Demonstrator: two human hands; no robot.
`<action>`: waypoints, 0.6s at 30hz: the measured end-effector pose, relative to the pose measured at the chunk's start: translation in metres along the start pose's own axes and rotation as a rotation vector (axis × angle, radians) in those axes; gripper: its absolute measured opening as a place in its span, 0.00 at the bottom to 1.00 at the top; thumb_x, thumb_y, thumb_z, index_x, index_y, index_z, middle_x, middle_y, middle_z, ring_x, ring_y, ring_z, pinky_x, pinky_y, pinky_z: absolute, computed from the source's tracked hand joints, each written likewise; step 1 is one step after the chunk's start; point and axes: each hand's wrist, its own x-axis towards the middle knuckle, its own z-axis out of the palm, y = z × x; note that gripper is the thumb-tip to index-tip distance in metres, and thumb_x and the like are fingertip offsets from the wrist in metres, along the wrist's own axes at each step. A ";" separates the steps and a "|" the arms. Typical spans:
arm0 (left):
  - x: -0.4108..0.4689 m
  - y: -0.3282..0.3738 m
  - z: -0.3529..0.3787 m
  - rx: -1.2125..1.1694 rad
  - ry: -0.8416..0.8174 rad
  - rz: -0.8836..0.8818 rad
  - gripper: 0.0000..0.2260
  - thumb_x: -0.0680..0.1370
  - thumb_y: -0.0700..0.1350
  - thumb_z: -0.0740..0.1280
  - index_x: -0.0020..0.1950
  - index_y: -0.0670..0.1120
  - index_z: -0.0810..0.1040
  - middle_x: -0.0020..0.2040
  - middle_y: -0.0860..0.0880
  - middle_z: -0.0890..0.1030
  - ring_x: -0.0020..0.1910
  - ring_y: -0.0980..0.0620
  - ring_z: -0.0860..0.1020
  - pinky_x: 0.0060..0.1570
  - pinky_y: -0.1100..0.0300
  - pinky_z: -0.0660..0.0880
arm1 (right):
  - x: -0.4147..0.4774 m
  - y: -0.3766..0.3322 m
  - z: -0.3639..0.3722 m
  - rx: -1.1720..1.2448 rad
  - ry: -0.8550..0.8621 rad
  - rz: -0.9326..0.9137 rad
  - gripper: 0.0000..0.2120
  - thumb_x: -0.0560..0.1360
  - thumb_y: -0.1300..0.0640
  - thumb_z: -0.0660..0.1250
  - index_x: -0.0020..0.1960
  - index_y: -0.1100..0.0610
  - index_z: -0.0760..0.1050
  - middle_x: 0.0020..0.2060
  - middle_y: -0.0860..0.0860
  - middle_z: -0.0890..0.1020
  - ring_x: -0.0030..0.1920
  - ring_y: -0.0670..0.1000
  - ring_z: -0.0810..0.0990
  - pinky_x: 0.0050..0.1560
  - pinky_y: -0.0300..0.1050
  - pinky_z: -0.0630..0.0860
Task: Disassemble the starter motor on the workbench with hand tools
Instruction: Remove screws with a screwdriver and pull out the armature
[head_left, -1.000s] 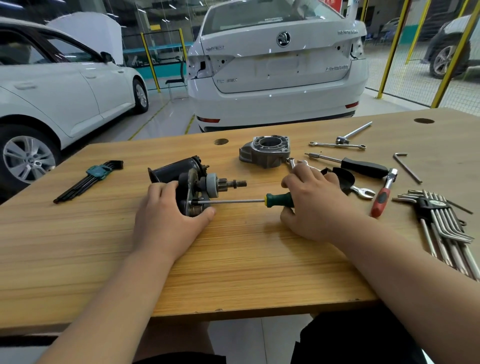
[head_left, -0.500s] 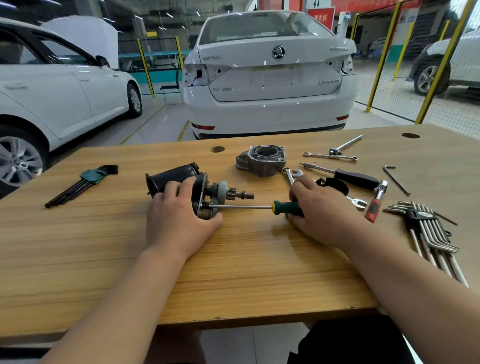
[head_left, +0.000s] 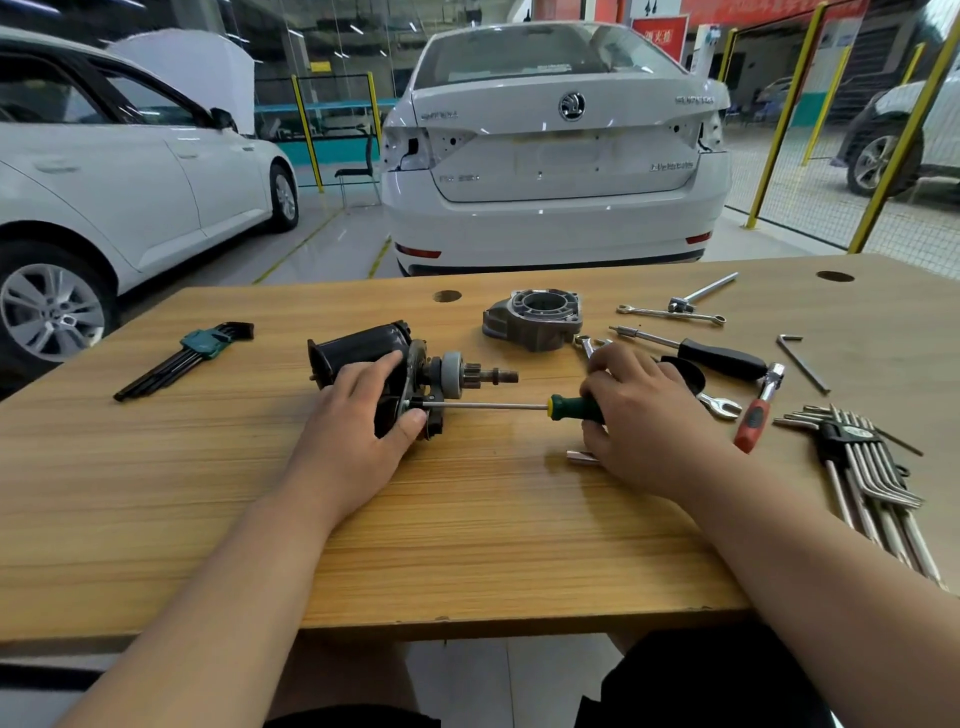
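Note:
The black starter motor (head_left: 363, 347) lies on its side on the wooden workbench (head_left: 467, 519), its pinion shaft (head_left: 488, 375) pointing right. My left hand (head_left: 358, 436) clamps the motor body from the near side, thumb against its end plate. My right hand (head_left: 644, 415) grips the green handle of a screwdriver (head_left: 574, 406). Its long shaft runs left, level with the bench, and the tip sits at the motor's end plate by my left thumb. The grey nose housing (head_left: 532, 318), taken off, rests behind.
A green-clipped hex key set (head_left: 187, 356) lies at the left. Right of my hand lie a black-handled driver (head_left: 722, 356), a red-handled ratchet (head_left: 756, 413), spanners (head_left: 670, 312), a loose hex key (head_left: 802, 361) and a large hex key set (head_left: 862, 467). White cars stand beyond the bench.
The view has tilted up and shifted slightly. Both hands stay on the motor and the screwdriver, the tip still at the end plate; a small metal piece now shows under my right hand.

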 end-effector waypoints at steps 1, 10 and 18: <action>-0.001 0.001 -0.001 0.001 -0.004 0.010 0.28 0.79 0.55 0.61 0.78 0.56 0.56 0.74 0.53 0.61 0.73 0.50 0.60 0.68 0.52 0.61 | -0.001 0.000 0.000 -0.020 0.017 0.002 0.15 0.75 0.49 0.66 0.60 0.54 0.74 0.62 0.51 0.69 0.62 0.54 0.70 0.64 0.51 0.65; -0.004 0.007 0.000 0.022 0.006 0.002 0.25 0.81 0.50 0.59 0.77 0.50 0.59 0.73 0.52 0.58 0.73 0.50 0.58 0.72 0.51 0.58 | -0.001 -0.003 -0.001 0.016 0.068 0.079 0.21 0.74 0.45 0.68 0.62 0.53 0.70 0.60 0.52 0.71 0.48 0.52 0.73 0.47 0.46 0.70; -0.007 0.013 -0.001 0.008 0.012 -0.032 0.23 0.82 0.50 0.59 0.76 0.51 0.60 0.71 0.53 0.59 0.72 0.49 0.59 0.72 0.50 0.59 | -0.004 -0.005 -0.004 -0.027 0.028 0.042 0.18 0.76 0.52 0.63 0.65 0.56 0.72 0.67 0.53 0.64 0.66 0.55 0.66 0.67 0.53 0.62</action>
